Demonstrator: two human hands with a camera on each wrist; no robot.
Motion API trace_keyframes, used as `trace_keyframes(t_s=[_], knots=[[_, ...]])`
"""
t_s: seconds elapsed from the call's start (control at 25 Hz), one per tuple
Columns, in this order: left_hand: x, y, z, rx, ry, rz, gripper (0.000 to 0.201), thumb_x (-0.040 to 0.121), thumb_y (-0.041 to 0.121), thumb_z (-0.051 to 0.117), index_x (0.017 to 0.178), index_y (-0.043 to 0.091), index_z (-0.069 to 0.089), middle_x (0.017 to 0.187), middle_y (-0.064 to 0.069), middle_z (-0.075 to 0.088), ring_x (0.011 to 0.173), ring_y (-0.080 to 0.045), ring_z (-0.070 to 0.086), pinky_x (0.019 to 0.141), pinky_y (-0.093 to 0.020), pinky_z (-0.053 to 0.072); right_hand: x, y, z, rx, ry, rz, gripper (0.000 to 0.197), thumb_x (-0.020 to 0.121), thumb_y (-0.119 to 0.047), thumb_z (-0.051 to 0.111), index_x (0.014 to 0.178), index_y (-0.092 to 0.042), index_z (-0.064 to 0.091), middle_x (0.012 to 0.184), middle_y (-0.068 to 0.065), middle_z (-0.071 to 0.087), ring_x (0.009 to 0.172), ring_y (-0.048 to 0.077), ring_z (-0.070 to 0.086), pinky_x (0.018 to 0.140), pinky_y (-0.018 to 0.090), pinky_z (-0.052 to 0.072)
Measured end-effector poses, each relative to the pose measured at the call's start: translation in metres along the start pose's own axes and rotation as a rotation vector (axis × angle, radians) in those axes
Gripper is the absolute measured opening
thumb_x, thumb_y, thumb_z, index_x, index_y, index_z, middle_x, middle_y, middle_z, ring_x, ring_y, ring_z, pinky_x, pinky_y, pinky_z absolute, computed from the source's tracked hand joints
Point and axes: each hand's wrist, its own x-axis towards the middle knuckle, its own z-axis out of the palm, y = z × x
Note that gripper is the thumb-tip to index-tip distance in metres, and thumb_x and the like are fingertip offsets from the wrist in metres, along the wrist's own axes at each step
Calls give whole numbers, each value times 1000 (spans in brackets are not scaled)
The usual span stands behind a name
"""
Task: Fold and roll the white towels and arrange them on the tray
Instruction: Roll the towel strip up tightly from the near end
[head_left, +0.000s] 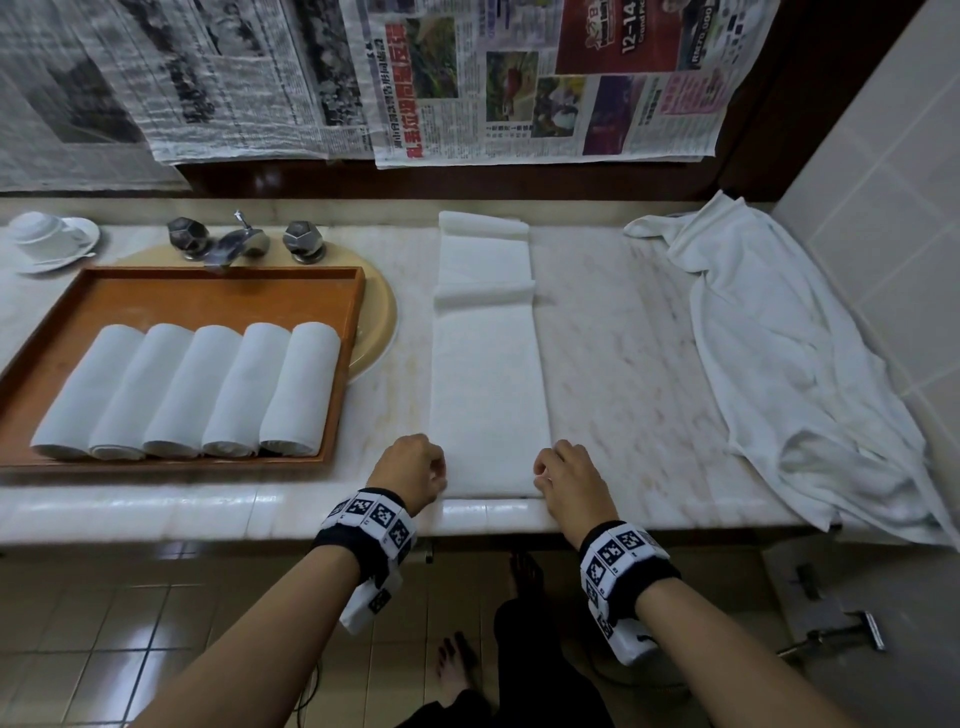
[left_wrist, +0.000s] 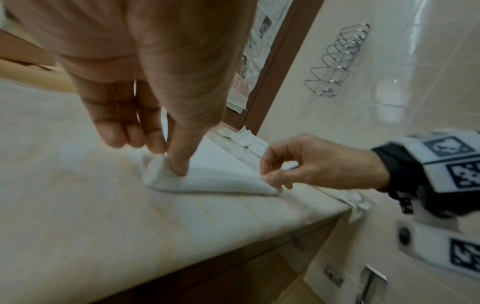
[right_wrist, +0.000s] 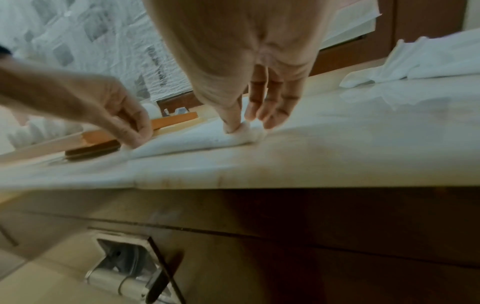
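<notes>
Head view: folded white towel lies as a long narrow strip on the marble counter, long axis running straight away from the person toward the back wall. Its near short edge sits at the counter's front lip, and both hands are on that edge. Left hand pinches the near-left corner; right hand pinches the near-right corner.

Left wrist view: left hand's thumb and fingertips are curled round a small bunched lip of cloth. Right wrist view: same on the other corner, fingers tucked over a first small curl. Both hands closed on the towel, neither nearer than the other; they sit level across the strip's width.

Judgement: the roll is just starting, and it must travel along the strip, away from the body. A wrinkle or fold crosses the far part of the strip.

Tray to the left holds five rolled towels side by side, touching. A loose white towel lies crumpled at the right end.
</notes>
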Motion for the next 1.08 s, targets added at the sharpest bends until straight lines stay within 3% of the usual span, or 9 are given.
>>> trace_keyframes(t_s=[0.12,0.28,0.4,0.48,0.56,0.68,0.8,0.92,1.08], knots=[[-2,10,10,101,-23,33,19,90,9,57,97,17,73,101,-1,65,92,-21,61,78,-25,47,-2,-2,10,-44,-38,-126,31,56,10,79,63,-12,59,72,-1,54,66,17,55,43,25,44],[-6,11,15,160,-23,37,22,85,23,56,97,16,74,99,-3,67,89,-23,61,75,-27,46,-8,-5,3,-27,-73,-209,18,62,-18,78,63,-13,60,71,-3,56,68,17,59,50,22,49],[-2,10,15,223,-68,54,27,85,36,61,93,13,73,96,-3,66,86,-22,59,75,-29,47,-4,-5,0,-36,-92,-193,26,52,-12,86,64,-14,63,69,-3,58,67,16,59,46,21,48],[1,10,14,237,-88,67,26,87,33,61,99,12,72,100,-4,66,91,-22,60,79,-30,49,2,-5,-3,-55,-108,-173,16,61,-6,80,72,-10,69,75,1,63,76,20,62,53,26,51],[5,10,10,228,-96,95,25,87,26,60,103,11,72,102,-5,67,94,-23,60,82,-31,50,11,-4,-9,-83,-176,-117,16,81,-11,65,94,-9,73,93,5,66,95,22,59,76,32,51],[9,5,2,218,-109,157,25,90,26,58,105,11,71,102,-5,69,99,-23,58,84,-31,46,17,2,-18,-23,-186,-33,25,89,-22,60,111,-16,72,107,4,66,102,18,56,93,24,43],[10,-5,0,239,-114,174,24,94,34,57,112,21,65,105,0,65,104,-22,52,88,-31,38,18,5,-24,41,-192,-11,24,91,-21,63,112,-14,72,108,3,70,103,16,60,91,16,38],[12,-9,-1,165,-100,113,23,93,37,60,111,24,61,104,-1,58,100,-24,51,87,-30,37,21,9,-27,144,-202,61,17,89,-20,66,104,-14,72,100,2,70,91,14,63,91,24,50],[16,-3,-6,100,-100,84,21,93,31,63,108,18,68,103,-1,69,100,-21,59,90,-29,41,27,10,-28,154,-217,110,13,89,-19,65,98,-15,73,97,4,70,88,15,63,86,27,52]])
